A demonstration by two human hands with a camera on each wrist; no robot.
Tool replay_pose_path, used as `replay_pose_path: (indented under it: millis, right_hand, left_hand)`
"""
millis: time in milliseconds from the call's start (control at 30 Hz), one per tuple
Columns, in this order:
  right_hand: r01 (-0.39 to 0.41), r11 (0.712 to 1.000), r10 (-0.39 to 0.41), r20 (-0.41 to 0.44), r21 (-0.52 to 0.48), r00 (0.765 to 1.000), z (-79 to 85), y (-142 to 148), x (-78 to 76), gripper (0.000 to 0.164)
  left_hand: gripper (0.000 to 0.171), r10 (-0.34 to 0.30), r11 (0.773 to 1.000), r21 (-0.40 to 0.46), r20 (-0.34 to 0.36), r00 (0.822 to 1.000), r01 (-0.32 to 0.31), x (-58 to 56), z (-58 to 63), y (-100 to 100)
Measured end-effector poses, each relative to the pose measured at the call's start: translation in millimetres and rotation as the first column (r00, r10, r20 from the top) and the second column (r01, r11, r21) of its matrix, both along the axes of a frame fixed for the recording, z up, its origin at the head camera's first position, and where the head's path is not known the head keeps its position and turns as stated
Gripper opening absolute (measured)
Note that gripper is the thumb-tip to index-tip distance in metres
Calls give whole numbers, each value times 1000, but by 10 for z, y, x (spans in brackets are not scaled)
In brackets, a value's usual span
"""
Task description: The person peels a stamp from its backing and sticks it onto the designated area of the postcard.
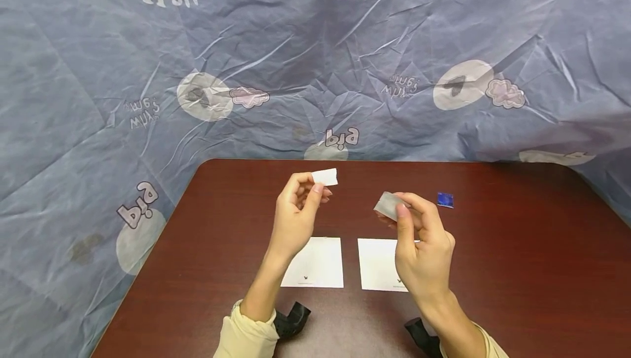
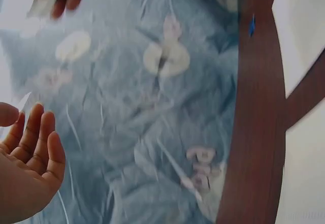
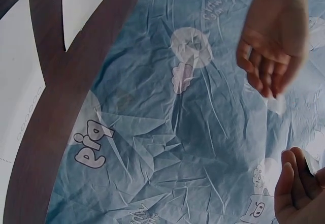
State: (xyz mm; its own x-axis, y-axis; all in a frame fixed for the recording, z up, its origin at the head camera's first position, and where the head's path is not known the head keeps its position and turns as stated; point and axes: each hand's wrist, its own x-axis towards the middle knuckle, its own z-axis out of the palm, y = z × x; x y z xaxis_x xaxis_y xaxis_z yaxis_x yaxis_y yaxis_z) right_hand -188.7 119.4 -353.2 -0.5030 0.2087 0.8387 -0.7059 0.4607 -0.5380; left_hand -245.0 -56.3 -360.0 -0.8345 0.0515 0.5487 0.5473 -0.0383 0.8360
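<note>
I see a small white piece (image 1: 326,177), flat, roughly rectangular, pinched in the left grip (image 1: 294,217), up off the counter (image 1: 522,237). Grey piece (image 1: 388,205), flat, four-sided, tilted, is pinched in the right grip (image 1: 425,243), also raised, apart from the white one.

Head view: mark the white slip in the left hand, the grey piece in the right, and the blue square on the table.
White slip (image 1: 327,177): head view, middle of its exposed face.
Grey piece (image 1: 387,205): head view, middle of its exposed face.
Blue square (image 1: 445,200): head view, middle of its upper face.
</note>
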Motion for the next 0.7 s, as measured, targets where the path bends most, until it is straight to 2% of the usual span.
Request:
replay_pose_path:
  millis: [200,333,467,600,667,700]
  right_hand:
    - [-12,1000,12,0,1,1000,0,2,0,15]
    - [-22,1000,22,5,1,1000,-5,6,1,15]
    - [-25,1000,25,8,6,1000,-10,7,2,16]
    - [-28,1000,28,13,7,1000,-13,2,4,17]
    - [-30,1000,30,16,5,999,-13,-2,3,17]
    - [-32,999,31,17,5,999,-12,-4,3,17]
  left_hand:
    - [11,118,992,44,74,990,-122,-190,-51,-310]
    - [12,192,978,61,132,973,-201,-273,-106,-480]
    - [14,251,965,36,175,952,-261,-342,-157,-612]
    - [17,314,948,-17,227,922,-319,-409,-212,-761]
    - [19,358,933,-59,269,894,-355,-442,-253,-849]
    - [20,383,923,-86,296,875,-375,-458,-280,-894]
